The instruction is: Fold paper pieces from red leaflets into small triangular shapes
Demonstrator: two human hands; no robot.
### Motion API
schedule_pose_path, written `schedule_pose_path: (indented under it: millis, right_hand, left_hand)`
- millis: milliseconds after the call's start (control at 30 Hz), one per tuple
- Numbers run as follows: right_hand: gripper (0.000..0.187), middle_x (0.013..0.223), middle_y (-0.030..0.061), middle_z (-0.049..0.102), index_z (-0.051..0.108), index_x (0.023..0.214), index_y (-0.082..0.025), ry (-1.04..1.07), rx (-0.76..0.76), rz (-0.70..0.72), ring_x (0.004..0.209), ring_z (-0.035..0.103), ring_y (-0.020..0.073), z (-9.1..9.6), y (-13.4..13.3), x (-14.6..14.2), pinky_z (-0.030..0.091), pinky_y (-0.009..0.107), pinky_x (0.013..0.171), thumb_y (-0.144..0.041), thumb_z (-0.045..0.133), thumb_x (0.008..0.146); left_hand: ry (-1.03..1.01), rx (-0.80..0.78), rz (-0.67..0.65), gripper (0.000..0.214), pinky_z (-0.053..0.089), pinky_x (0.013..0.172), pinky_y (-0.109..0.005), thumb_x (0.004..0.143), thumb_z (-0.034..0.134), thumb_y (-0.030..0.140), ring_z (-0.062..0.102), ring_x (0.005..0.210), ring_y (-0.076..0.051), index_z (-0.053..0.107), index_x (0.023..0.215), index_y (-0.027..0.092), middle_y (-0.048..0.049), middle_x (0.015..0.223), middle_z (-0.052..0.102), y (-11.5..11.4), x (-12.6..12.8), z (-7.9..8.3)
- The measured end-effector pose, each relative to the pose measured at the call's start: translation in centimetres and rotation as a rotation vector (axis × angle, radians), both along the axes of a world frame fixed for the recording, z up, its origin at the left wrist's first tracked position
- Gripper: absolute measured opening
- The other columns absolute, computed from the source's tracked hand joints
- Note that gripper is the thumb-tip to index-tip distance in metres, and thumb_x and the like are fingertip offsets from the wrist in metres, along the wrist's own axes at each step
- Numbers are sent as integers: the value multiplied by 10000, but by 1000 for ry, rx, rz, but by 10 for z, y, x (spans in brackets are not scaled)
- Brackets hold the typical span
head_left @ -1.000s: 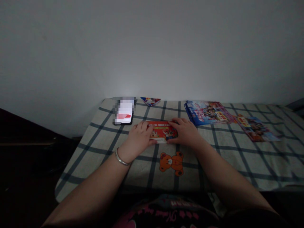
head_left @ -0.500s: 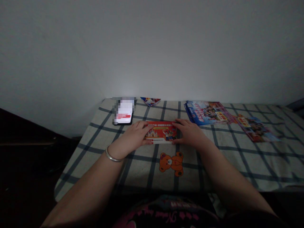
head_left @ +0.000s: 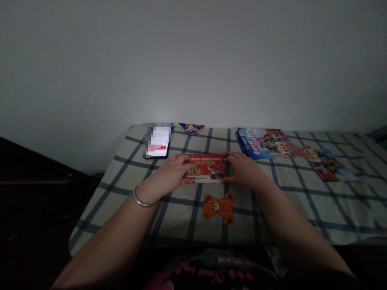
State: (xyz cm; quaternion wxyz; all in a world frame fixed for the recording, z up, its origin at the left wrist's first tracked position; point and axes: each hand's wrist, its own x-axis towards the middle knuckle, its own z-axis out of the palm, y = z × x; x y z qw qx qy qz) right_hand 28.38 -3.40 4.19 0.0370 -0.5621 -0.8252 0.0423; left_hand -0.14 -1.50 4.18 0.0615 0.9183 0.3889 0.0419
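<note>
A folded red leaflet [head_left: 206,167] lies flat on the checked cloth [head_left: 296,193] in front of me. My left hand [head_left: 170,173], with a silver bracelet on its wrist, rests on the leaflet's left end with fingers stretched flat. At the right end my right hand [head_left: 244,169] presses down the same way, fingers flat. Both hands touch the leaflet and pinch nothing. An orange bear print [head_left: 219,207] on the cloth sits just below the leaflet.
A lit phone [head_left: 157,143] lies at the back left. A small folded paper [head_left: 191,128] sits by the wall. A stack of blue leaflets [head_left: 262,142] and a single leaflet [head_left: 327,163] lie to the right. The cloth's left edge drops into darkness.
Both hands have slid apart along the leaflet, left hand to the left and right hand to the right, leaving more of the red leaflet showing.
</note>
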Motion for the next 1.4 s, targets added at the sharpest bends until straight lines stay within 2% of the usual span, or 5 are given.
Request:
schedule_pose_path:
  millis: [333, 600, 967, 1167, 1400]
  right_hand:
    - [464, 1440, 110, 525, 660, 1158, -219, 137, 64, 248, 1318, 488, 313, -6, 0, 0, 431, 504, 1085, -455, 764, 772]
    - [366, 1354, 86, 608, 644, 1172, -213, 207, 115, 372, 1231, 561, 275, -13, -4, -20, 443, 472, 1054, -373, 702, 848]
    - [82, 1023, 48, 738, 688, 934, -207, 111, 322, 400, 971, 645, 213, -16, -2, -31, 453, 368, 894, -221, 633, 874]
    - [105, 837, 37, 722, 657, 855, -191, -24, 418, 346, 813, 635, 195, -16, -1, -38, 412, 355, 794, -193, 566, 909]
    - [107, 803, 49, 719, 642, 817, -197, 78, 470, 253, 788, 631, 202, -17, -4, -42, 393, 342, 763, -195, 561, 886]
  left_hand:
    - [-119, 108, -147, 242, 471, 972, -427, 879, 652, 245, 543, 1133, -260, 649, 1120, 225, -70, 1181, 606, -5, 23, -9]
    - [-53, 188, -185, 266, 475, 951, -415, 910, 644, 339, 558, 1142, -255, 637, 1137, 202, -73, 1187, 629, -9, 34, -8]
    - [-42, 295, -166, 177, 499, 847, -369, 899, 645, 292, 606, 1038, -241, 655, 1030, 173, -52, 1088, 675, -1, 37, -15]
    - [-43, 363, -151, 120, 486, 788, -345, 914, 629, 280, 632, 948, -222, 660, 932, 165, -50, 988, 695, 2, 39, -18]
    - [-158, 399, -106, 82, 501, 794, -369, 920, 607, 221, 650, 884, -215, 662, 882, 175, -34, 901, 708, 2, 39, -17]
